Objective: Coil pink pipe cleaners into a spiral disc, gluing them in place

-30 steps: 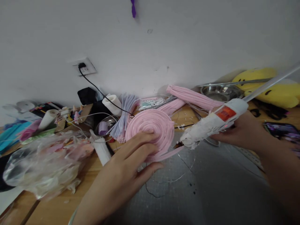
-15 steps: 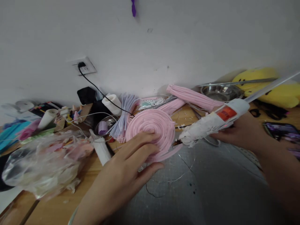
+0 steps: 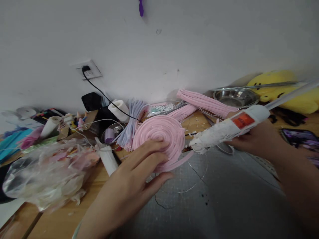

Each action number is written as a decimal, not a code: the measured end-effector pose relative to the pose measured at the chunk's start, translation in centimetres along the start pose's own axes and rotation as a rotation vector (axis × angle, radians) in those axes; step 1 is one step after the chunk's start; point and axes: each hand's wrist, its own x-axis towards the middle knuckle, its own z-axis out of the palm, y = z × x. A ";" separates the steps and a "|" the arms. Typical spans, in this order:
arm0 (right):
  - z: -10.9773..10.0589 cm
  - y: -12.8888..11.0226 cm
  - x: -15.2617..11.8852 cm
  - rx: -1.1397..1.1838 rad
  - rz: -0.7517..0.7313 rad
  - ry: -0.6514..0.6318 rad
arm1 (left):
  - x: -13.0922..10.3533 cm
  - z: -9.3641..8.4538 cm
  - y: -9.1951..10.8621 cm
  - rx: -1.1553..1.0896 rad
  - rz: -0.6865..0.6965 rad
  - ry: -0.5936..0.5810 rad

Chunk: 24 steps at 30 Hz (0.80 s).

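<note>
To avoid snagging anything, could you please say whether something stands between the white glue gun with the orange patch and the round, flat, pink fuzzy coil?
Nothing visible does: the white glue gun in the right hand has its tip near the loose strip of the pink coil, under the left hand.

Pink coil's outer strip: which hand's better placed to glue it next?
Probably the right hand: it holds the glue gun close to the outer strip; the left hand rests on the pink coil.
</note>
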 end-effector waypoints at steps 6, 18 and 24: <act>0.1 0.0 0.1 0.002 0.045 -0.001 | 0.0 0.0 0.1 -0.006 0.010 0.005; -0.2 0.2 0.4 -0.100 0.197 -0.001 | -0.1 -0.1 0.2 -0.014 -0.009 -0.010; -0.2 0.5 0.7 -0.094 0.193 0.030 | -0.2 -0.2 0.2 -0.024 -0.012 -0.017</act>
